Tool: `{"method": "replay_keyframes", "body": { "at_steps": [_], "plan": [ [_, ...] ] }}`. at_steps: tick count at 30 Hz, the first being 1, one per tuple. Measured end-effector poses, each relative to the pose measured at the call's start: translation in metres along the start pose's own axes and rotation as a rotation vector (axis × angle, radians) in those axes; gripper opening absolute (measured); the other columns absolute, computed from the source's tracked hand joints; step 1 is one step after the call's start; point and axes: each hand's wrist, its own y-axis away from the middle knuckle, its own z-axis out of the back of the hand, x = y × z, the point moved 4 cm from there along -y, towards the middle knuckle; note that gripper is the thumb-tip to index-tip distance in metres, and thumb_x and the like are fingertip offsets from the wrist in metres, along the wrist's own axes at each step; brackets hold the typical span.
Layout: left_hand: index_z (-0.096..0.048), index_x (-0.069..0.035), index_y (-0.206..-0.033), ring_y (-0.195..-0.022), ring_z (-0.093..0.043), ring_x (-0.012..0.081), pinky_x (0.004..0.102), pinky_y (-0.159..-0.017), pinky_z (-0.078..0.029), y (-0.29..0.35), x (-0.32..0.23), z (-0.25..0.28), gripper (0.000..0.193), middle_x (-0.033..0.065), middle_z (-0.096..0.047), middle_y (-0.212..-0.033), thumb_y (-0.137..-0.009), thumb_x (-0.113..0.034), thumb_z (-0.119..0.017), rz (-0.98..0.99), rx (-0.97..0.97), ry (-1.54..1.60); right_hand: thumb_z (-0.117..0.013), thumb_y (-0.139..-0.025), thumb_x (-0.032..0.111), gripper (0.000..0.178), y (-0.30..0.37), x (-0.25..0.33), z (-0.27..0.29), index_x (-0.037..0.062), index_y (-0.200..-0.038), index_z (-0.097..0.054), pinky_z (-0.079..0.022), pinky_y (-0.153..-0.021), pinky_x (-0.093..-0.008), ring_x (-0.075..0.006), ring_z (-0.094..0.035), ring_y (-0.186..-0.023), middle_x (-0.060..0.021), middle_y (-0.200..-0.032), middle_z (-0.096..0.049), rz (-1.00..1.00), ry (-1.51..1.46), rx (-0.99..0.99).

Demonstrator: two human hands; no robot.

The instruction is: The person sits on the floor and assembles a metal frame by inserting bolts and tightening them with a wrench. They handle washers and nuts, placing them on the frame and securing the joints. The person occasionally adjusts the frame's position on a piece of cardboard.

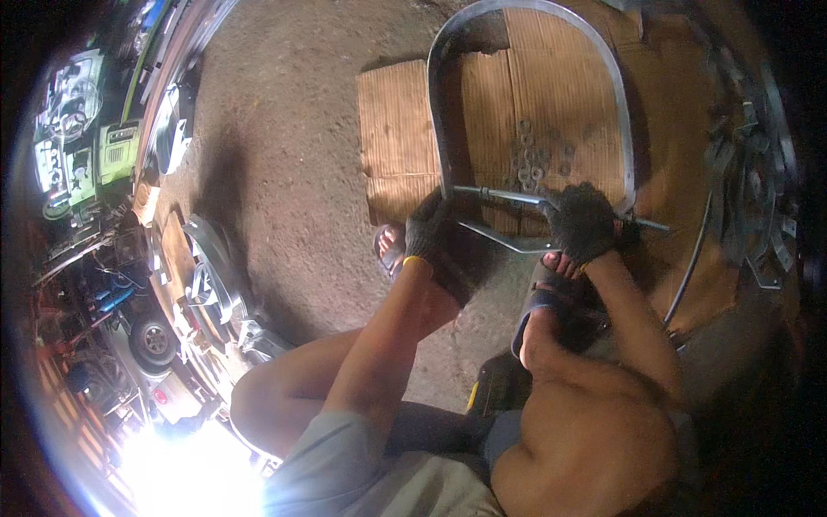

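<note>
A U-shaped metal band [628,103] lies with its curve away from me and its two ends toward me. A thin metal rod [500,194] runs across between those ends, with its right tip sticking out past the band. My left hand [425,229], in a dark knitted glove, is closed at the band's left end; its fingertips are partly hidden. My right hand [583,224], gloved alike, is closed round the rod near the right end. A bent flat metal strip [510,242] sits between my hands, its right end by my right hand. Several washers or nuts [536,161] lie inside the band.
Flattened cardboard [392,129] lies under the band on the rough floor [293,129]. My sandalled feet are close below my hands. Loose metal strips [767,215] are piled at the right, beside a dark cable [693,258]. Curved metal pieces [215,271] and a parked vehicle [77,129] are at the left.
</note>
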Motion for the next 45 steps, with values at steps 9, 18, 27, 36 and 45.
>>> {"method": "replay_keyframes", "body": {
  "at_steps": [9,18,27,36,45],
  "plan": [
    [-0.063,0.001,-0.135,-0.106,-0.065,0.0169,0.0296,-0.093,-0.051,0.000,0.018,-0.002,0.042,0.0072,-0.071,-0.120,-0.097,-0.016,-0.069,0.017,-0.022,0.149,-0.065,-0.093,0.041,0.031,-0.042,-0.036,-0.028,0.0139,-0.101,-0.075,-0.050,-0.077,-0.0547,-0.0403,-0.067,-0.083,-0.0163,-0.089,-0.071,0.035,-0.196,0.204],
    [-0.058,-0.002,-0.140,-0.112,-0.064,0.0223,0.0338,-0.099,-0.049,0.010,0.013,-0.022,0.045,0.0083,-0.070,-0.123,-0.099,-0.017,-0.066,-0.044,0.060,0.345,-0.064,-0.092,0.037,0.028,-0.060,-0.030,-0.030,0.0189,-0.110,-0.074,-0.048,-0.078,-0.0538,-0.0384,-0.066,-0.090,-0.0156,-0.095,-0.071,0.101,-0.032,-0.032],
    [-0.062,-0.007,-0.133,-0.107,-0.067,0.0302,0.0367,-0.094,-0.051,0.003,0.002,-0.017,0.042,0.0126,-0.069,-0.115,-0.091,-0.016,-0.067,-0.126,-0.112,-0.270,-0.062,-0.093,0.045,0.032,-0.032,-0.013,-0.024,0.0155,-0.093,-0.075,-0.048,-0.076,-0.0528,-0.0350,-0.067,-0.088,-0.0125,-0.086,-0.072,-0.068,-0.082,-0.068],
    [-0.065,-0.005,-0.124,-0.094,-0.069,0.0195,0.0333,-0.081,-0.055,0.014,0.009,-0.036,0.032,0.0075,-0.072,-0.107,-0.093,-0.012,-0.064,-0.083,-0.270,0.126,-0.061,-0.093,0.048,0.035,-0.008,-0.022,-0.024,0.0158,-0.088,-0.074,-0.048,-0.074,-0.0499,-0.0323,-0.066,-0.085,-0.0091,-0.085,-0.072,-0.121,-0.050,-0.042],
    [-0.061,-0.005,-0.129,-0.094,-0.066,0.0198,0.0306,-0.080,-0.056,0.038,-0.014,-0.066,0.035,0.0051,-0.066,-0.107,-0.095,0.002,-0.055,-0.053,-0.354,0.457,-0.061,-0.094,0.049,0.037,-0.007,-0.029,-0.033,0.0149,-0.084,-0.073,-0.049,-0.073,-0.0512,-0.0342,-0.067,-0.080,-0.0110,-0.082,-0.071,-0.126,-0.055,-0.007]
  ]
}}
